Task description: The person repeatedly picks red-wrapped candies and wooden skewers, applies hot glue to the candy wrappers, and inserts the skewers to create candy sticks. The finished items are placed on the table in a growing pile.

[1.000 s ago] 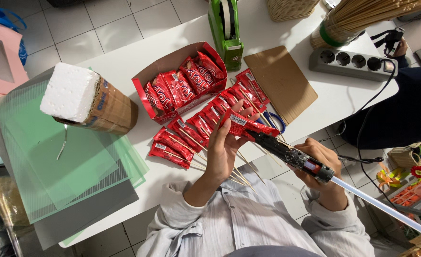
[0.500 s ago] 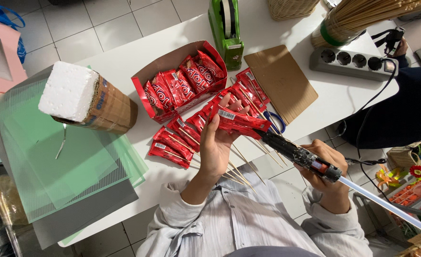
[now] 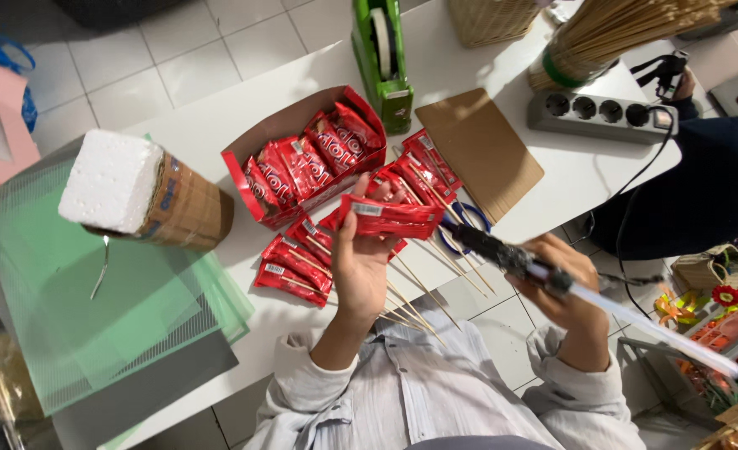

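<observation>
Closest to the person, the left hand point(image 3: 360, 267) is raised off the white worktop point(image 3: 302, 92), fingers pinching a flat red foil-wrapped snack bar point(image 3: 390, 218) by its near edge. The right hand point(image 3: 570, 287) is wrapped tight round a black hot-glue gun with a long pale glue stick point(image 3: 544, 275), its tip right at the bar's end. The risk I see is that the tip is very near the left fingertips, so a small slip could bring hot glue onto skin, or too long a touch could scorch the wrapper. Under the hands lie thin wooden skewers point(image 3: 423, 292) and more red bars point(image 3: 290, 271), which a drip could foul. Further off, an open red cardboard box of bars point(image 3: 306, 162) sits near the edge; the black power cable point(image 3: 627, 208) running to the grey socket strip point(image 3: 606, 112) could snag and jerk the gun
</observation>
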